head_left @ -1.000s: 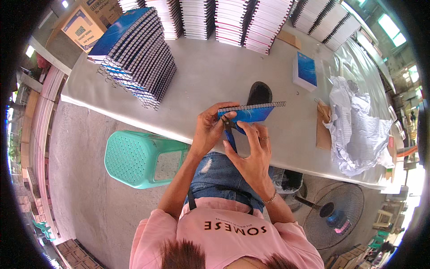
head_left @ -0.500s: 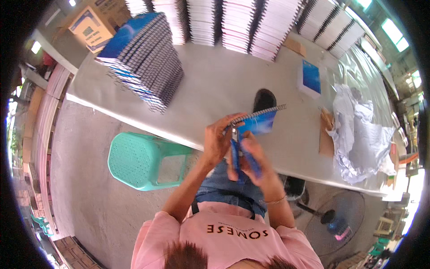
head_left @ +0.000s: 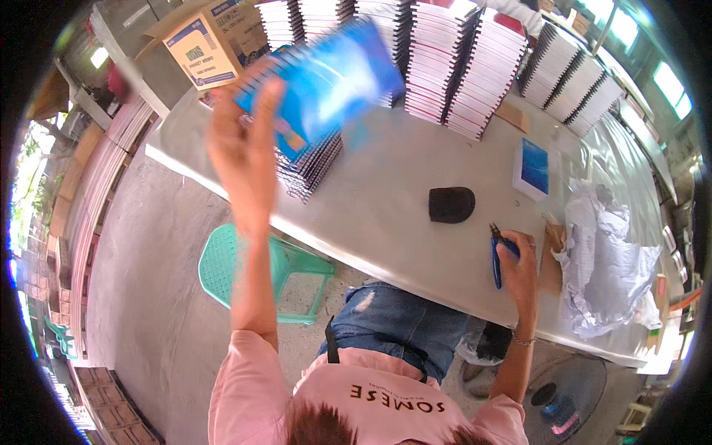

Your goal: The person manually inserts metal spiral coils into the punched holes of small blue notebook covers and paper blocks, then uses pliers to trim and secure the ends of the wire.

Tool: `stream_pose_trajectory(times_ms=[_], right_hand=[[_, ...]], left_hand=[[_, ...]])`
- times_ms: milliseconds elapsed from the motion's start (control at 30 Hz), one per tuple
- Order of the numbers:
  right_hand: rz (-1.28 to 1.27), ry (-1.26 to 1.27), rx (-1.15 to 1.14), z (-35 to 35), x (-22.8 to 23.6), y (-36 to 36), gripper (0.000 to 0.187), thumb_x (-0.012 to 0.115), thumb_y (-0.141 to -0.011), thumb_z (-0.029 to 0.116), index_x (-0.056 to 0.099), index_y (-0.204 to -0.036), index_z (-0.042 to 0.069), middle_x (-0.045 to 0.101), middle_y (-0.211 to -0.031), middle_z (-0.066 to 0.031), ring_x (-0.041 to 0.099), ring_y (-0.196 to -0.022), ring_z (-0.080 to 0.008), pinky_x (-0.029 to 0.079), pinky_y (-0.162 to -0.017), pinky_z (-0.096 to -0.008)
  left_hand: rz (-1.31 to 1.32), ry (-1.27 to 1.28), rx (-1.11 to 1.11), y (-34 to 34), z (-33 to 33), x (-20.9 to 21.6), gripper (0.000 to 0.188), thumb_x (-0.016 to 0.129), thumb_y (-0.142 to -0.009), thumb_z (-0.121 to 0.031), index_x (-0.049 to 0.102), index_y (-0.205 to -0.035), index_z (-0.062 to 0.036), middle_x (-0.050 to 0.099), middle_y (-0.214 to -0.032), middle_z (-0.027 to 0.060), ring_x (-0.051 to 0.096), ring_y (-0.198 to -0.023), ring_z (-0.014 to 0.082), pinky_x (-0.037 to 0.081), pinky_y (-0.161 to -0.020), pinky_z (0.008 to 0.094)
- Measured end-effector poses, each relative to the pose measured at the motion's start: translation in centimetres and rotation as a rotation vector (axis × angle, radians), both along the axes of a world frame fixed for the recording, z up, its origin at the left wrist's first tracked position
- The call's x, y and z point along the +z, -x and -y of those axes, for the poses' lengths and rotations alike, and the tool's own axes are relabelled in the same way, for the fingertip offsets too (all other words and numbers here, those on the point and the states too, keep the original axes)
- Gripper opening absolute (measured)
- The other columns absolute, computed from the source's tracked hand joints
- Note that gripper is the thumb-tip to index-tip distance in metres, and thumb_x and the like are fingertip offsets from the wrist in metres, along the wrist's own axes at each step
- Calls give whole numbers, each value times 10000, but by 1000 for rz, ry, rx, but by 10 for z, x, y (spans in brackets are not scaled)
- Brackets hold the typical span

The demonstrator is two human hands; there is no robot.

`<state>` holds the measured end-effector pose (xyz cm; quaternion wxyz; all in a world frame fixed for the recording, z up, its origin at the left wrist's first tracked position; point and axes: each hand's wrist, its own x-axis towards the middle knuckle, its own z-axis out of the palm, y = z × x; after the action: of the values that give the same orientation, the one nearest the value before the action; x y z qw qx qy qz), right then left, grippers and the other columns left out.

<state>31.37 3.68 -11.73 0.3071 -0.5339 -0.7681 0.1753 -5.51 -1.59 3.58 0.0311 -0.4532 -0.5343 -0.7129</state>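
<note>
My left hand (head_left: pixel 248 144) is raised at the upper left, its thumb and fingers closed on one end of a blue spiral notebook (head_left: pixel 326 89) that is blurred by motion. The notebook hangs in front of a stack of spiral notebooks (head_left: pixel 310 169), hiding most of it. Low over the table on the right, my right hand (head_left: pixel 521 271) grips blue-handled wire cutters (head_left: pixel 496 256), jaws pointing away from me. A black rounded pad (head_left: pixel 451 205) lies on the table to the left of the cutters.
Tall rows of bound notebooks (head_left: pixel 437 67) line the table's far side. A cardboard box (head_left: pixel 200 55) stands at the far left. To the right are a small blue-covered stack (head_left: pixel 532 167) and crumpled plastic wrapping (head_left: pixel 601 259). A green stool (head_left: pixel 278 278) and a fan (head_left: pixel 556 404) flank me.
My hands have parted. The left carried the notebook up and left to the stack; the right moved right with the cutters, off the notebook's spiral. The view has shifted slightly.
</note>
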Motion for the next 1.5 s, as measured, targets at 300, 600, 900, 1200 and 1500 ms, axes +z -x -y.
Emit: stream_pose_trajectory(times_ms=[300,600,900,1200,1500], right_hand=[[-171,64,-4,-32,-7,-12,222,654,-892,216,655,-1052,62,624,-1069,-107,587,-1028,-253,448,-913,-373],[-51,-161,-140,-125,-12,-33,285,632,-925,278,644,-1123,73,625,-1067,-98,580,-990,-240,455,-873,-347],[246,-192,-419,-237,-63,-75,610,600,-889,543,587,-1198,17,624,-1106,-280,578,-1076,-377,433,-929,-473],[-27,-44,-417,-253,-62,-111,659,714,-804,532,613,-1021,-83,666,-922,-211,651,-868,-297,499,-764,-402],[-484,128,-292,-237,-45,-72,426,833,-715,334,638,-780,-40,597,-685,-67,555,-659,-169,452,-558,-368]], left_hand=[[-19,91,175,108,-41,1,324,669,-931,-265,577,-1111,-12,600,-974,45,532,-877,83,435,-750,247],[33,109,-3,133,-48,-38,322,592,-955,-263,583,-1163,-17,555,-1075,71,509,-1040,168,378,-950,310],[102,132,79,138,-49,-36,459,635,-933,-325,507,-1211,18,511,-1134,125,473,-1066,215,364,-964,334],[-338,-201,482,41,-20,4,443,638,-947,-307,485,-1250,-22,449,-1267,139,403,-1213,247,292,-1055,423],[-533,-12,5,-71,-21,-52,241,670,-886,-103,578,-1091,-18,480,-1214,166,411,-1189,297,311,-1000,453]])
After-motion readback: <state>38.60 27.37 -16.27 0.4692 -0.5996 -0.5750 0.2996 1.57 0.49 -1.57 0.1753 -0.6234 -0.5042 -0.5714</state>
